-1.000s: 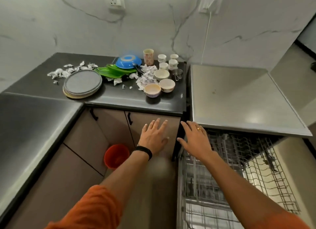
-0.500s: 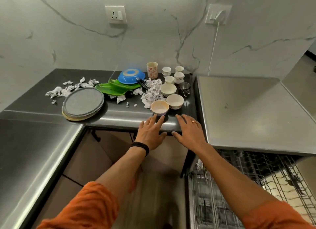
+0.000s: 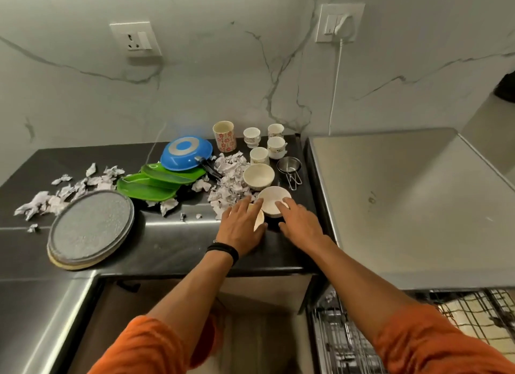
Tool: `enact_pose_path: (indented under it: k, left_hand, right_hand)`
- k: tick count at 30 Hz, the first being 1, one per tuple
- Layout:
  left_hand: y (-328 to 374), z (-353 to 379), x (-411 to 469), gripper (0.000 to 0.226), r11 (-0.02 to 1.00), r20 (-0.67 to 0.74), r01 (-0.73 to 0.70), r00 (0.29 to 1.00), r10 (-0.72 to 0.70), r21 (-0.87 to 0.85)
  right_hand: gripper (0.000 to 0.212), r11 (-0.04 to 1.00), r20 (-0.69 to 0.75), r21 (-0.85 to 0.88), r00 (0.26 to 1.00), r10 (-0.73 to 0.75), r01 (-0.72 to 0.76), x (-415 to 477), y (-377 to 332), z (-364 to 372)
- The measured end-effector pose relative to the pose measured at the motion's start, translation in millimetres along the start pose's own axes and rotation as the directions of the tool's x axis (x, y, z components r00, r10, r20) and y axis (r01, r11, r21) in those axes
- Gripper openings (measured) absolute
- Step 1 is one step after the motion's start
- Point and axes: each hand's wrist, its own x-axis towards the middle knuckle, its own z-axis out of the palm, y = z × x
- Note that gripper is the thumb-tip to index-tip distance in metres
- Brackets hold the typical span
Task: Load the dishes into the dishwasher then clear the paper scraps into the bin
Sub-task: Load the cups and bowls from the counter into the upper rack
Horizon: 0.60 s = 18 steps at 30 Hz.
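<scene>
Two small bowls stand near the front right of the dark counter (image 3: 167, 242). My left hand (image 3: 242, 230) lies over the cream bowl (image 3: 259, 220), fingers spread and thumb along its near side. My right hand (image 3: 300, 223) rests its fingertips on the right rim of the white bowl (image 3: 269, 202). Both bowls sit on the counter. A third bowl (image 3: 258, 177) stands just behind them. Crumpled paper scraps (image 3: 231, 178) lie left of the bowls, and more scraps (image 3: 64, 195) lie at the far left. The pulled-out dishwasher rack (image 3: 362, 334) shows at the bottom right.
A stack of grey plates (image 3: 89, 228), green trays (image 3: 156, 184), a blue pan (image 3: 186, 156), a floral cup (image 3: 224, 137), several small cups (image 3: 259, 156) and a steel strainer (image 3: 289, 167) are on the counter. The dishwasher's steel top (image 3: 404, 206) is to the right. An orange bin (image 3: 206, 345) peeks out under my left arm.
Both hands have moved forward from the counter's front edge onto the two nearest bowls. The camera has come closer to the counter.
</scene>
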Motion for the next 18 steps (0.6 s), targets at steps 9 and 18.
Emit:
enact_pose_path:
  k: [9,18]
  left_hand:
    - [-24,4,48,0.066,0.990,0.014,-0.144,0.990,0.144,0.007]
    - [8,11,82,0.078,0.833,0.038,-0.534,0.838,0.544,-0.141]
  right_hand:
    - [0.021,0.986,-0.065,0.139,0.992,0.106,-0.097,17,0,25]
    - [0.026,0.910,-0.303,0.339,0.887,0.348,-0.241,-49,20,17]
